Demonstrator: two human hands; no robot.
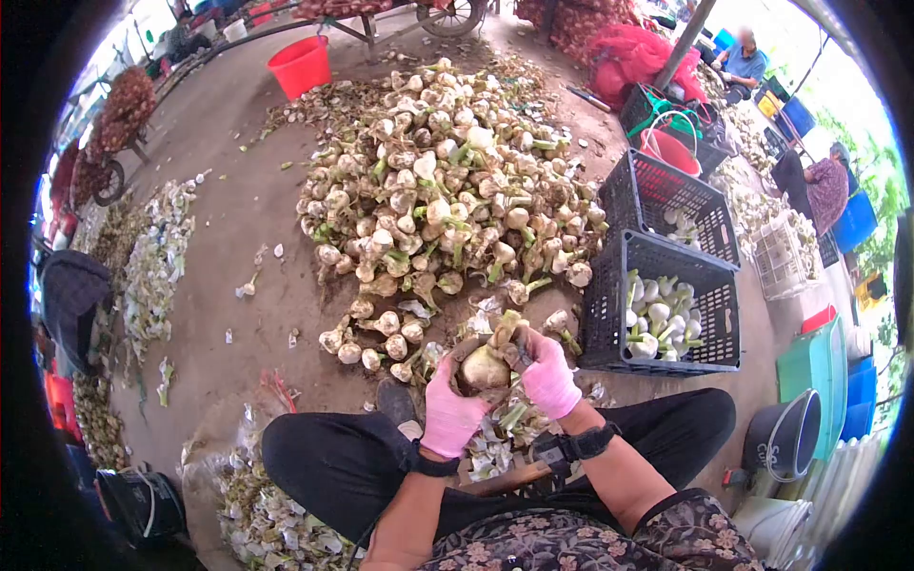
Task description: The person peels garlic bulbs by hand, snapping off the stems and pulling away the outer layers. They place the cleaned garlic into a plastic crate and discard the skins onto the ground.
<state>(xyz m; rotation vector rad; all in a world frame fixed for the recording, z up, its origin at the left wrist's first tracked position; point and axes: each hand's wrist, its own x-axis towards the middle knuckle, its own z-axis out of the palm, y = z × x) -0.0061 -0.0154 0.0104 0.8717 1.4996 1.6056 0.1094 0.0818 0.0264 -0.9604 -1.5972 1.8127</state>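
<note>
The bulb point(486, 370) sits gripped between left hand point(454, 404) and right hand point(546, 377), stem point(506, 328) pointing away, nearer the right.

From the seated person's side, the garlic heap point(447, 190) lay ahead; on its near side, the left hand point(454, 409) and the right hand point(550, 378) were around one garlic bulb point(486, 370); just right of the heap stood the near crate point(602, 319), bulbs point(657, 322) inside, and the far crate point(619, 202); behind the heap, to its left, stood a bucket point(301, 70); well left of it lay a strip of peelings point(160, 271); nearer and right of it stood a tub point(783, 438).
</note>
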